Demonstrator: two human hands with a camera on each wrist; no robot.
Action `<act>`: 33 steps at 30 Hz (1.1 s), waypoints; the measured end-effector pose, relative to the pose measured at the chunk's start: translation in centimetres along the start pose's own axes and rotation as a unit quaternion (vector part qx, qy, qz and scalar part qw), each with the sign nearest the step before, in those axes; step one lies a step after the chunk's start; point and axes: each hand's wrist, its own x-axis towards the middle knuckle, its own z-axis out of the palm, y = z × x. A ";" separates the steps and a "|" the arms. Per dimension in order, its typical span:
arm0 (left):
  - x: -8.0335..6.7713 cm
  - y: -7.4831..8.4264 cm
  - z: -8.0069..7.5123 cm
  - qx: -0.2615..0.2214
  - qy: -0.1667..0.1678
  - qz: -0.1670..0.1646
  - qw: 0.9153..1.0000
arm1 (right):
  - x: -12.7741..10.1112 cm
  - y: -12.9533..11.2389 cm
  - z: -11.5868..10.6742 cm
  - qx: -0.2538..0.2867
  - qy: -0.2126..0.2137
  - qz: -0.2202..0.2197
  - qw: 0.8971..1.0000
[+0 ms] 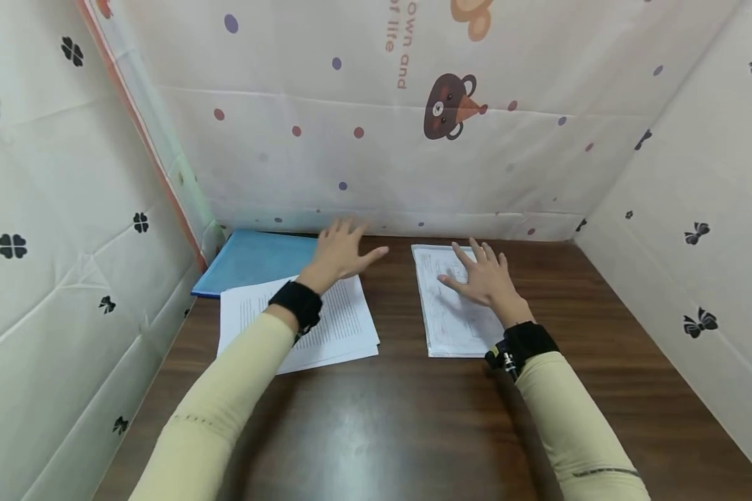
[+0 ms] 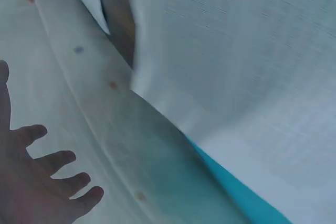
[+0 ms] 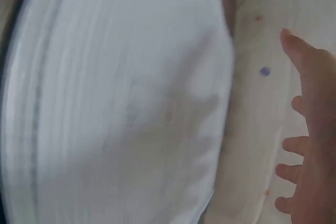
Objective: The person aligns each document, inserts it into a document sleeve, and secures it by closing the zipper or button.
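My left hand (image 1: pixel 340 256) is spread above the far edge of a stack of printed sheets (image 1: pixel 345 320), fingers apart and holding nothing. Under and behind those sheets lies a blue folder (image 1: pixel 260 254). On the right, my right hand (image 1: pixel 485 282) hovers over a second printed stack (image 1: pixel 441 313), its fingers extended and its shadow falling on the paper. In the left wrist view the left hand (image 2: pixel 42 177) appears apart from the printed sheets (image 2: pixel 236 66). The right wrist view shows the right hand (image 3: pixel 320 129) beside the blurred white stack (image 3: pixel 131 103), with nothing in its grasp.
Both stacks lie on a dark brown wooden table (image 1: pixel 363 424). A patterned cloth wall (image 1: pixel 276 167) rises at the table's back edge, with similar cloth on the left (image 1: pixel 56 278) and right (image 1: pixel 695 264). Each wrist wears a black strap (image 1: pixel 297 304).
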 end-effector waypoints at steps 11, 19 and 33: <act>-4.0 -4.3 0.8 -0.011 0.038 -0.018 0.999 | -1.2 -2.4 -1.0 0.014 0.053 -0.003 0.998; -4.5 -4.2 0.8 -0.005 0.055 -0.014 0.998 | -1.4 -3.4 -1.2 0.017 0.048 -0.010 0.999; -6.1 -8.1 0.1 -0.004 -0.043 -0.042 0.998 | -1.5 -4.9 -0.4 0.007 0.087 -0.045 0.995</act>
